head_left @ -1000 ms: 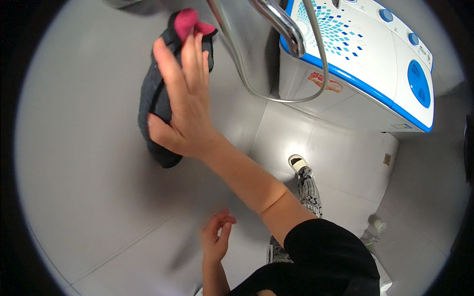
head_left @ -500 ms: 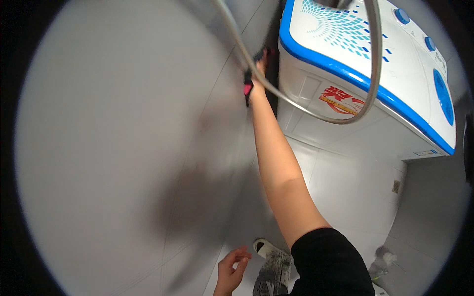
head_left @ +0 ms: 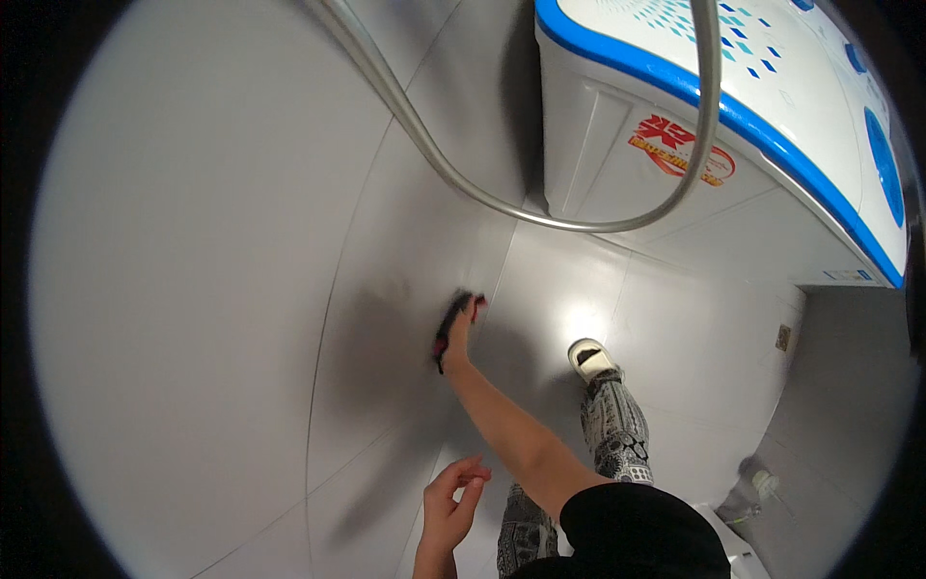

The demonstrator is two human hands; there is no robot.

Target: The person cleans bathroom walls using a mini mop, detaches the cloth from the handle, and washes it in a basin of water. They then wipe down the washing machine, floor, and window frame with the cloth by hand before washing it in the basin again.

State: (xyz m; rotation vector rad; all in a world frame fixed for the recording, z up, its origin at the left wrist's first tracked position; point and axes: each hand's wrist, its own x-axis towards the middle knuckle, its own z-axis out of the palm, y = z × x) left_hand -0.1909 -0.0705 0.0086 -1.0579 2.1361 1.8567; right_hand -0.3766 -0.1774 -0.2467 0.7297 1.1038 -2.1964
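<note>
My right hand [head_left: 460, 333] is reached out to the pale tiled wall [head_left: 222, 289], closed around a narrow black thing with red parts [head_left: 446, 328]. Motion blur hides what kind it is; it lies at or very near the wall surface. Lower down, my left hand [head_left: 451, 502] hangs with loosely bent fingers, its thumb apart and nothing in it.
A white washing machine [head_left: 627, 106] with blue trim stands at the upper right. In front of it loops a grey hose [head_left: 540, 222]. Below are my slippered foot [head_left: 590, 357] and patterned trousers [head_left: 617, 425], on the tiled floor [head_left: 675, 357]. A clear bottle [head_left: 752, 487] stands at the lower right.
My right hand has come back from beside the washing machine, nearer to me along the wall, still holding the black and red thing. My foot has stepped forward; my left hand has hardly moved.
</note>
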